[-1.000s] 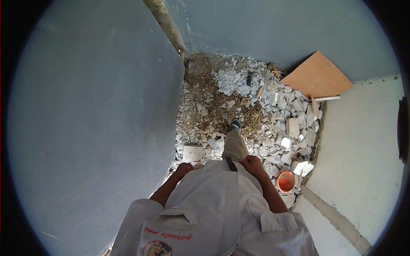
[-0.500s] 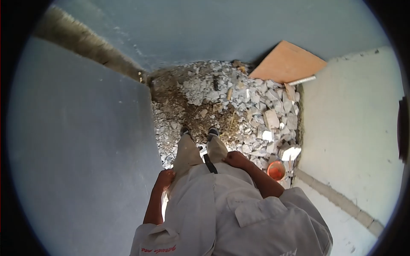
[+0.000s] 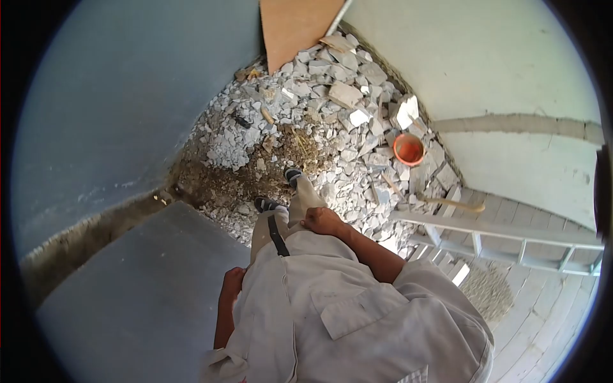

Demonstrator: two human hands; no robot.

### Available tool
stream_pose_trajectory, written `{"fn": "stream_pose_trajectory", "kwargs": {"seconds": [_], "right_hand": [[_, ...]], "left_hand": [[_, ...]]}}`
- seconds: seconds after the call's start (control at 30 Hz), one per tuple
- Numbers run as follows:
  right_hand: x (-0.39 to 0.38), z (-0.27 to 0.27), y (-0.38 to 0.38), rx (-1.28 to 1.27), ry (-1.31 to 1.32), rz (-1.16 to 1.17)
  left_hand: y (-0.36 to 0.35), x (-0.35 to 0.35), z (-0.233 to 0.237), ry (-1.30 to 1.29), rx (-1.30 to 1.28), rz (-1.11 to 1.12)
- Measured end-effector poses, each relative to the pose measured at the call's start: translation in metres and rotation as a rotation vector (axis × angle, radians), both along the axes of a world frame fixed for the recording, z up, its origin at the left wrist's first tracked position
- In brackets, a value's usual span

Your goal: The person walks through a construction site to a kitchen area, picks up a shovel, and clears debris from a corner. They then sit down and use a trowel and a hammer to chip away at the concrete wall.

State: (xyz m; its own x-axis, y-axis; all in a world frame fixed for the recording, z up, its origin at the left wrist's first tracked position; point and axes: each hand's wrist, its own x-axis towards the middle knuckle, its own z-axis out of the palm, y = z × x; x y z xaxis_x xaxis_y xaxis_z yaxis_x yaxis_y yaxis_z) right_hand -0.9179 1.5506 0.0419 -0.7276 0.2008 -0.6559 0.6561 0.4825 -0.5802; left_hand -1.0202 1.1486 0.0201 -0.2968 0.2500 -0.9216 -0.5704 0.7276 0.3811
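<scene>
My right hand [image 3: 322, 221] is closed at the upper thigh, its fingers curled against the light beige trousers [image 3: 308, 196] and seeming to grip the cloth. At my other hip, my left hand [image 3: 234, 281] is curled beside the hem of the pale work jacket [image 3: 300, 281]. What lies in its fingers, if anything, is hidden. A dark strap [image 3: 277, 236] hangs from the waist between the hands. Both shoes stand on dirt and broken rubble [image 3: 348, 137].
An orange bucket [image 3: 408, 149] sits on the rubble at right, near a wooden-handled tool [image 3: 456, 204]. A metal ladder [image 3: 504, 236] lies farther right, by a heap of grit [image 3: 488, 290]. An orange-brown board [image 3: 297, 32] leans at the far wall. A grey wall [image 3: 153, 274] stands close on my left.
My view and body have turned to the right, bringing the ladder, tool handle and grit heap into sight. My feet have shifted. Both hands stay low at the hips and thighs.
</scene>
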Motion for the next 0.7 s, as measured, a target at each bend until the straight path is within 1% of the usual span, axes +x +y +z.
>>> {"fn": "stream_pose_trajectory", "kwargs": {"seconds": [0.07, 0.17, 0.23, 0.27, 0.33, 0.47, 0.57, 0.6, 0.63, 0.7], "right_hand": [[0.007, -0.002, -0.007, -0.006, 0.014, -0.071], [0.011, -0.003, -0.012, -0.004, -0.006, -0.132], [0.012, -0.002, -0.014, 0.0, -0.009, -0.179], [0.012, -0.008, -0.013, -0.004, 0.012, -0.192], [0.017, -0.025, -0.016, -0.015, 0.037, -0.221], [0.005, -0.005, -0.013, -0.028, 0.025, -0.224], [0.005, -0.014, -0.011, -0.04, 0.047, -0.214], [0.006, -0.017, -0.012, 0.015, 0.132, -0.237], [0.008, -0.02, -0.012, 0.014, 0.134, -0.237], [0.006, -0.012, -0.005, 0.014, 0.134, -0.235]], "left_hand": [[0.007, -0.026, 0.01, 0.016, -0.052, -0.162], [0.01, -0.051, 0.012, -0.021, -0.032, -0.251], [0.028, -0.064, 0.033, 0.025, 0.022, -0.325], [0.04, -0.069, 0.045, 0.046, 0.051, -0.366], [0.05, -0.073, 0.055, 0.056, 0.074, -0.429], [0.044, -0.08, 0.052, 0.045, 0.054, -0.476], [0.04, -0.082, 0.046, 0.055, 0.034, -0.46], [0.038, -0.083, 0.044, 0.057, 0.03, -0.451], [0.036, -0.081, 0.041, 0.064, 0.035, -0.443], [0.038, -0.08, 0.033, 0.072, 0.041, -0.416]]}}
